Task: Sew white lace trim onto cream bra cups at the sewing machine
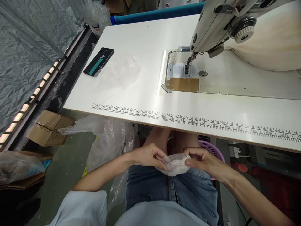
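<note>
Over my lap, below the table's front edge, a small piece of white sheer fabric with a lace-like trim (176, 164) is stretched between my hands. My left hand (154, 157) pinches its left end, thumb against fingers. At the right end my right hand (198, 159) grips it between thumb and bent fingers. Part of the cloth is hidden behind the fingertips. Beyond the hands, the sewing machine (209, 28) stands on the white table, its presser foot (187, 67) above the metal needle plate (176, 70). Nothing lies under the foot that I can make out.
A black phone with a green stripe (98, 61) lies at the table's left, beside sheer whitish material (124, 73). A printed ruler (164, 115) runs along the front edge. Plastic bags (105, 144) and a cardboard box (48, 127) are below left; a purple basket (213, 147) is under the table.
</note>
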{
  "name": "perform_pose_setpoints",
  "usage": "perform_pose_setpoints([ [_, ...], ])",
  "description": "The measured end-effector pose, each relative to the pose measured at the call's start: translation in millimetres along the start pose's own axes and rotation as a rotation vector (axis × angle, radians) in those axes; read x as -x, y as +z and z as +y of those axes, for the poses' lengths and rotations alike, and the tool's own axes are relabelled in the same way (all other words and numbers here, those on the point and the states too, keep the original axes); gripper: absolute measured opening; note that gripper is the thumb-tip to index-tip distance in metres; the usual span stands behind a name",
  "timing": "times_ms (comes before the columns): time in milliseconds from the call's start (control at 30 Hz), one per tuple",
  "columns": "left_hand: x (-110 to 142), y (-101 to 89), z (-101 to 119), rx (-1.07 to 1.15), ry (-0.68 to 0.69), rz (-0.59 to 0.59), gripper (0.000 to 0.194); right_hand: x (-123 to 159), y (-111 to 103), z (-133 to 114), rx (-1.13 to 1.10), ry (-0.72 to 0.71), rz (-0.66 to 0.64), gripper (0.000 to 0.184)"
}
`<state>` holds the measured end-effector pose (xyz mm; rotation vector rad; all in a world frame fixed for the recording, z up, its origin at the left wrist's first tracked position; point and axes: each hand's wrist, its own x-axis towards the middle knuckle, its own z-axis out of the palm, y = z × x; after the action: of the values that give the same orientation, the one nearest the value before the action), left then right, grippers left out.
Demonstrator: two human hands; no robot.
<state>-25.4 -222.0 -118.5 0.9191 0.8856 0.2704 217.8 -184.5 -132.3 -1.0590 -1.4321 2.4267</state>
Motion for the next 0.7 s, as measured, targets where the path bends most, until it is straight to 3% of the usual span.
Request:
perform_pose_setpoints([
  [167,0.3,3.6,4.6,0.028,-0.043,-0.009,0.042,-4.9,5.3,-2.7,-0.015,0.023,-0.069,0.031],
  [367,4.0,1.9,5.6,0.062,-0.038,-0.015,0.045,-9.3,8.3,-0.8,0.057,0.019,-0.011,0.022],
  [700,3.5,-6.8,-3.8,0.023,-0.010,-0.050,0.041,-5.6,1.9,1.8,-0.032,-0.001,-0.064,0.019],
])
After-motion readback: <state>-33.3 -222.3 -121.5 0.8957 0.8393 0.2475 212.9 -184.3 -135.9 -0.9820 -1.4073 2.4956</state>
